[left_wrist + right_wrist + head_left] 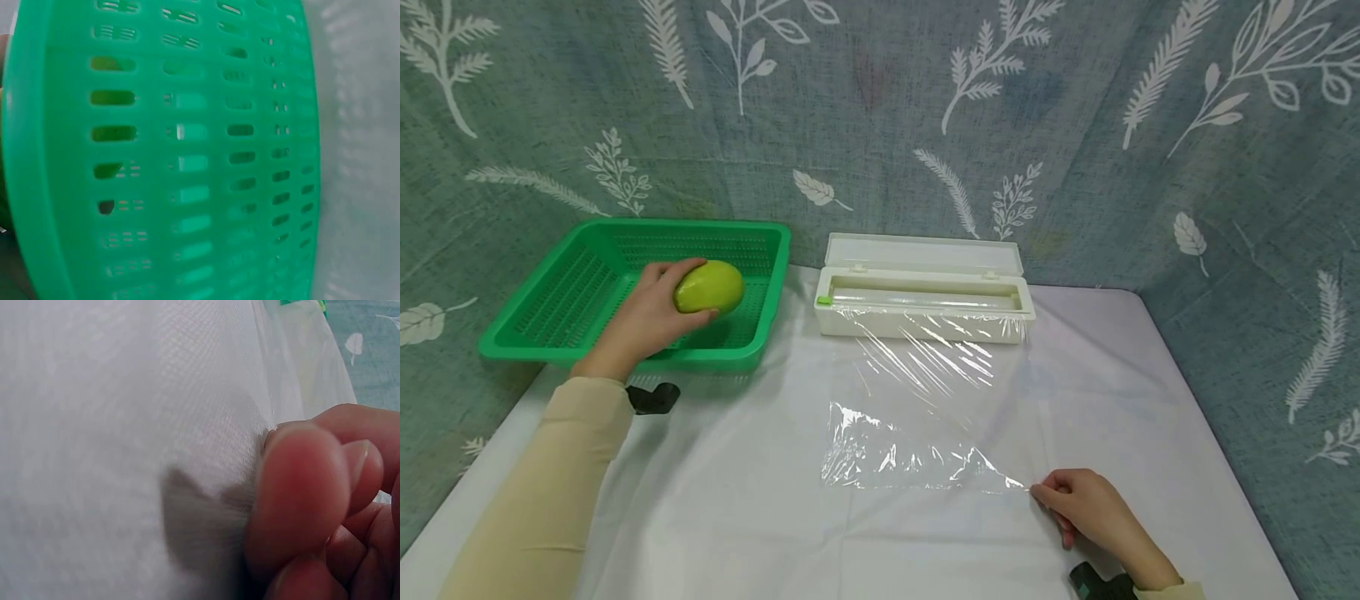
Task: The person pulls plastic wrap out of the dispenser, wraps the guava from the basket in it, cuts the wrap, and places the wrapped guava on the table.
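Note:
My left hand (pixel 651 312) grips a smooth, rounded yellow-green fruit (pixel 710 287) within the outline of the green plastic basket (pixel 741 360); its exact height above the basket floor cannot be told. In the left wrist view the basket's slotted wall (pixel 69 187) covers most of the hand. Between finger and thumb, my right hand (pixel 1093 508) pinches the near right corner of a sheet of clear cling film (pixel 917 433). The film runs from the white cling film dispenser (pixel 925 325) over the tablecloth. Close fingers fill the right side of the right wrist view.
The dispenser's clear lid (pixel 925 252) stands raised at the back, and a small green piece (pixel 824 301) sits at its left end. White cloth (pixel 737 500) covers the table. A leaf-patterned curtain (pixel 880 108) hangs behind and along both sides.

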### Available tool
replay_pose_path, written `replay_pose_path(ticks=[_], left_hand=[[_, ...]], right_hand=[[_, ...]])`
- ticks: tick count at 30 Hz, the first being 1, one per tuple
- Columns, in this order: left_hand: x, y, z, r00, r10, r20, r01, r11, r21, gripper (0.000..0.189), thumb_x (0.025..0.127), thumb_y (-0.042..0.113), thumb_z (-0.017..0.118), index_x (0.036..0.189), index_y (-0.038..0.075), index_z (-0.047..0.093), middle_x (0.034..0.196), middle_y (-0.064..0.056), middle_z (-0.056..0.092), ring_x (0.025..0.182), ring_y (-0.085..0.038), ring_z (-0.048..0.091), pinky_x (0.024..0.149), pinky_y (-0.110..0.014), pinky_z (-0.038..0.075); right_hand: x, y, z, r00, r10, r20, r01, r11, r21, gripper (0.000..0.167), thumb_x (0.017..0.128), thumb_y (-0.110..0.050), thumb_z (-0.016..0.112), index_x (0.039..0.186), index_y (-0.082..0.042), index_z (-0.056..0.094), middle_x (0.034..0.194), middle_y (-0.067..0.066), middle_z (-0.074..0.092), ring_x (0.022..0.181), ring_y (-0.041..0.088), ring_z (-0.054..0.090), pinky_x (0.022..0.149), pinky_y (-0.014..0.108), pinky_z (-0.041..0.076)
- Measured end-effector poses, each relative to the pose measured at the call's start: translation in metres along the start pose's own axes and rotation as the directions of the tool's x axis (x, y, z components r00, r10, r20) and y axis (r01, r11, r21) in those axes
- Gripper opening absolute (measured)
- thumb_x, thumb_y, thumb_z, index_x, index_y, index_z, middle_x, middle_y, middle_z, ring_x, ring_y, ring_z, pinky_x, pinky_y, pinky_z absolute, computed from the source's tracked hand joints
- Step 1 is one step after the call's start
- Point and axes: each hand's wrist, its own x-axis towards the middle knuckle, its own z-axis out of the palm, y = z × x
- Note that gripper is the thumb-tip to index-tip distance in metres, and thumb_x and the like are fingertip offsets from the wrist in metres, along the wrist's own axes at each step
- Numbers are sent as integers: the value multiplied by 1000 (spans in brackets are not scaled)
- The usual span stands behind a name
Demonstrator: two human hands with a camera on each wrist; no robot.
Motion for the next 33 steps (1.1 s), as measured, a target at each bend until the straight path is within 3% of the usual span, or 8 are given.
replay_pose_path(ticks=[7, 18, 29, 33], left_hand=[[0, 14, 1, 999, 25, -48, -25, 1000, -1, 80, 75, 56, 59, 140, 36, 19, 132, -18, 24, 101, -39, 41, 70, -55, 38], [-3, 53, 5, 982, 140, -124, -148, 987, -63, 74, 76, 48, 63, 138, 39, 23, 134, -9, 24, 105, -35, 40, 74, -55, 37], [-6, 76, 6, 974, 182, -137, -195, 976, -93, 73, 76, 48, 64, 137, 42, 24, 135, -6, 25, 107, -34, 39, 76, -57, 37], [-8, 87, 11, 963, 217, -161, -236, 965, -116, 73, 74, 47, 66, 136, 43, 26, 134, -4, 28, 107, -31, 40, 77, -55, 37]], right_hand=[[-1, 1, 0, 1000, -11, 9, 11, 1000, 0, 26, 81, -36, 62, 69, -13, 58, 44, 3, 48, 38, 18, 49, 38, 25, 30], [-1, 3, -4, 999, -32, 13, 32, 999, -4, 28, 80, -39, 62, 69, -14, 58, 45, 3, 48, 39, 19, 51, 38, 26, 31], [1, 1, -2, 1000, -13, -7, 13, 1000, -8, 23, 80, -34, 63, 70, -14, 58, 45, 3, 48, 39, 19, 50, 38, 25, 29], [0, 2, -1, 1000, -15, -8, 15, 1000, -10, 25, 80, -36, 63, 69, -14, 58, 45, 3, 48, 39, 19, 50, 39, 26, 30]])
